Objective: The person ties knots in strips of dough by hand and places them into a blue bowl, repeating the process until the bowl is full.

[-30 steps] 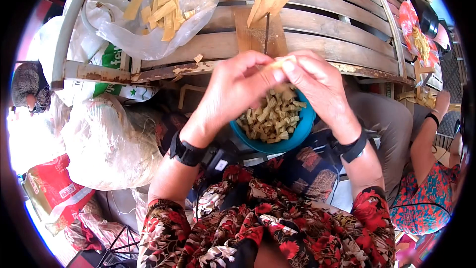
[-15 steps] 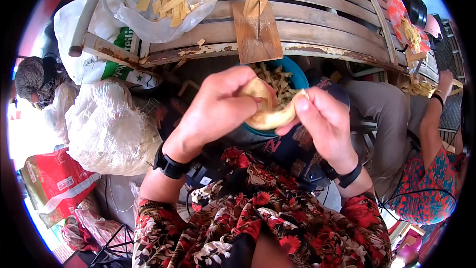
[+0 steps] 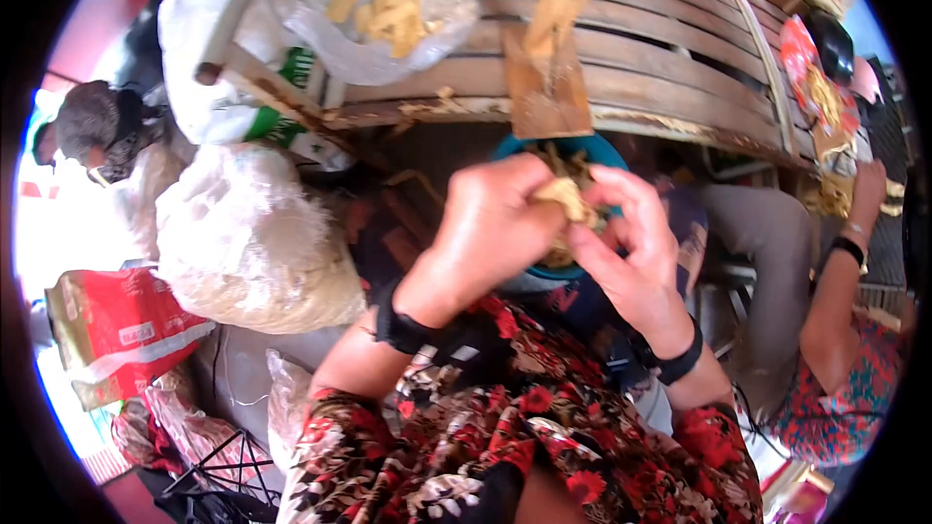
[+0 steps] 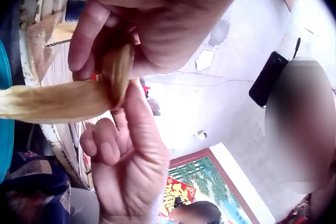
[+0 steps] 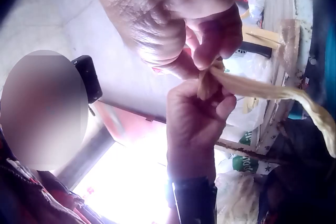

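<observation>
A soft, pale yellow strip of tofu skin (image 4: 58,103) is looped over itself between both hands. My left hand (image 3: 495,228) grips one side of the loop, fingers curled over it. The thumb and fingers of my right hand (image 3: 636,257) pinch the other side. In the right wrist view, the long tail of the strip (image 5: 273,88) hangs away from the crossing. Below the hands stands a blue bowl (image 3: 607,152) of knotted yellow pieces, mostly covered by the hands in the head view.
A slatted bench (image 3: 660,87) runs across the front, bearing a wooden block stand (image 3: 549,97) with a thin rod and a plastic bag (image 3: 451,39) of yellow strips. A bulging white sack (image 3: 243,243) stands left. Another person's arm (image 3: 835,320) reaches over strips at right.
One second ago the hands were together above the bowl; then they drew apart with the strip bent between them. Now they are close together on its loop. The head view has shifted.
</observation>
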`<state>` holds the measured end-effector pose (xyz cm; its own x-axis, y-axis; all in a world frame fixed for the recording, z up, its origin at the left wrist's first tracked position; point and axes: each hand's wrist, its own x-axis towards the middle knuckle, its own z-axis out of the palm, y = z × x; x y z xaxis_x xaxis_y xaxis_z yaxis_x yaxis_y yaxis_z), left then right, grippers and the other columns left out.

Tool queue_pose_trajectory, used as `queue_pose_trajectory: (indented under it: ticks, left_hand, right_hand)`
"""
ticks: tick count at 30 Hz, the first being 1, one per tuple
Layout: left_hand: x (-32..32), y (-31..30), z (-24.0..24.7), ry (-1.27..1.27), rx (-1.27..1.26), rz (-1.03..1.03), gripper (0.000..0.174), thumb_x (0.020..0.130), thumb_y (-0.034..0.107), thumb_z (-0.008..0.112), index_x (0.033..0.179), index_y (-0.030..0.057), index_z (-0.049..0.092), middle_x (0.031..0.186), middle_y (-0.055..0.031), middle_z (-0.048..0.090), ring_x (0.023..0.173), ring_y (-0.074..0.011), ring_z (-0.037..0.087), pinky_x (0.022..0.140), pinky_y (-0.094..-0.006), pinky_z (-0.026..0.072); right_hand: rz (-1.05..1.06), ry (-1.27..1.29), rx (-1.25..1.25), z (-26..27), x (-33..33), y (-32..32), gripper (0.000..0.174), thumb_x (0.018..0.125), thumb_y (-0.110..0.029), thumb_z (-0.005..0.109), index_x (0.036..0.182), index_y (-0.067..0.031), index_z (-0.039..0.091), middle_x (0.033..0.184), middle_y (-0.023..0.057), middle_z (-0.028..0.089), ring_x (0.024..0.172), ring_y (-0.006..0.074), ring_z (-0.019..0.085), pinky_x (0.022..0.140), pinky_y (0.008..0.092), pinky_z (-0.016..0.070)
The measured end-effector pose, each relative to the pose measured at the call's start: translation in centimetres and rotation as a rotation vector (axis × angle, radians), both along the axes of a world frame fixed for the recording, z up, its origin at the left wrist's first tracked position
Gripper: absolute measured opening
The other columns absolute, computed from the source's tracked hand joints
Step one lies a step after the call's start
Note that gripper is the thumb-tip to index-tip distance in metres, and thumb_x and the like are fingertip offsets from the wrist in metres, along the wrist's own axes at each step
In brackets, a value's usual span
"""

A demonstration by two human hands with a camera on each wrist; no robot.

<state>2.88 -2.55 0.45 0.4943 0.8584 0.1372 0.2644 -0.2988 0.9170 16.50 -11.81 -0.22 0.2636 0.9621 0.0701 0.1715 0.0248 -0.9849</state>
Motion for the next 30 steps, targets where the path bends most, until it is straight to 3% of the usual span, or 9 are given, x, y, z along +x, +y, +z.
queue_pose_trajectory:
  ticks: [1, 5, 9, 12, 17, 22, 24, 27, 30]
  left_hand:
    - [0.0, 0.1, -0.4, -0.015, 0.091, -0.048, 0.007, 0.068, 0.001, 0.062, 0.075, -0.0009, 0.060, 0.060, -0.0065, 0.053, 0.058, -0.0049, 0.048, 0.049, -0.0251, 0.0408]
    - [-1.3, 0.4, -0.3, 0.023, -0.094, -0.332, 0.010, 0.078, 0.002, 0.062, 0.087, 0.0001, 0.060, 0.067, -0.0040, 0.057, 0.064, -0.0038, 0.048, 0.054, -0.0228, 0.0413]
    - [-1.3, 0.2, 0.5, -0.393, -0.716, -0.253, 0.027, 0.080, 0.001, 0.057, 0.106, 0.0027, 0.055, 0.084, -0.0039, 0.062, 0.078, -0.0096, 0.058, 0.068, -0.0227, 0.0456]
    - [-0.7, -0.3, -1.3, -0.579, -0.873, -0.165, 0.021, 0.081, 0.003, 0.054, 0.102, 0.0040, 0.056, 0.089, -0.0054, 0.062, 0.078, -0.0129, 0.060, 0.070, -0.0240, 0.0473]
    - [-1.2, -1.0, -2.5, -0.567, -1.245, -0.418, 0.044, 0.085, 0.033, 0.044, 0.101, -0.0065, 0.055, 0.081, -0.0179, 0.062, 0.068, -0.0293, 0.062, 0.065, -0.0396, 0.0537]
    - [-1.2, -0.7, -1.3, -0.394, -1.023, -0.319, 0.031, 0.092, 0.027, 0.047, 0.099, -0.0028, 0.055, 0.073, -0.0093, 0.059, 0.059, -0.0168, 0.060, 0.056, -0.0268, 0.0487]
    - [-0.9, -0.8, -0.8, -0.274, -0.895, -0.270, 0.029, 0.093, 0.027, 0.048, 0.097, -0.0011, 0.056, 0.071, -0.0072, 0.059, 0.055, -0.0144, 0.058, 0.051, -0.0245, 0.0458]
    - [-0.4, -1.6, 0.6, -0.085, -0.826, -0.222, 0.026, 0.093, 0.028, 0.052, 0.097, 0.0020, 0.056, 0.068, -0.0016, 0.056, 0.053, -0.0089, 0.054, 0.050, -0.0210, 0.0428]
    - [-2.9, -0.4, -0.3, -0.253, -0.650, -0.298, 0.023, 0.084, 0.017, 0.064, 0.100, 0.0004, 0.061, 0.074, 0.0006, 0.060, 0.066, -0.0051, 0.053, 0.060, -0.0187, 0.0413]
  right_hand:
    - [-0.040, 0.000, -0.006, -0.5, -0.1, 0.0, 0.050, 0.080, 0.001, 0.065, 0.125, -0.0055, 0.044, 0.094, 0.0046, 0.058, 0.059, 0.0016, 0.050, 0.050, 0.0174, 0.0411]
    - [-0.087, 0.123, 0.006, -1.3, -0.2, -0.1, 0.048, 0.084, 0.005, 0.057, 0.128, -0.0047, 0.040, 0.094, 0.0058, 0.060, 0.061, 0.0016, 0.052, 0.054, 0.0162, 0.0432]
    - [0.029, 0.696, -0.137, 0.9, 0.6, 0.3, 0.050, 0.082, 0.004, 0.053, 0.129, -0.0025, 0.039, 0.088, 0.0099, 0.062, 0.047, 0.0034, 0.044, 0.042, 0.0168, 0.0349]
    - [0.215, 0.963, -0.085, 0.0, 1.4, 0.5, 0.057, 0.079, 0.001, 0.054, 0.134, -0.0030, 0.036, 0.089, 0.0097, 0.062, 0.045, 0.0037, 0.041, 0.041, 0.0166, 0.0319]
    - [0.170, 0.650, -0.056, -0.1, 0.9, 0.5, 0.053, 0.086, -0.001, 0.057, 0.134, -0.0039, 0.034, 0.094, 0.0077, 0.063, 0.061, 0.0092, 0.056, 0.053, 0.0190, 0.0448]
    - [-0.014, -0.047, -0.006, -0.7, 1.3, -0.2, 0.017, 0.088, -0.007, 0.059, 0.103, -0.0021, 0.053, 0.080, 0.0005, 0.058, 0.057, 0.0030, 0.048, 0.052, 0.0187, 0.0403]
    - [0.132, 0.095, 0.012, 0.1, 1.7, -0.3, 0.020, 0.091, -0.019, 0.057, 0.079, -0.0041, 0.055, 0.065, -0.0053, 0.051, 0.056, 0.0009, 0.040, 0.049, 0.0192, 0.0353]
    - [0.197, 0.003, -0.132, 0.4, 1.0, 0.3, 0.028, 0.095, -0.023, 0.050, 0.077, -0.0033, 0.054, 0.059, -0.0018, 0.050, 0.055, 0.0019, 0.041, 0.047, 0.0191, 0.0343]
    - [0.129, 0.488, -0.174, 1.5, 1.9, -1.3, 0.030, 0.096, -0.024, 0.047, 0.075, -0.0036, 0.054, 0.059, -0.0009, 0.050, 0.051, 0.0030, 0.043, 0.045, 0.0191, 0.0339]
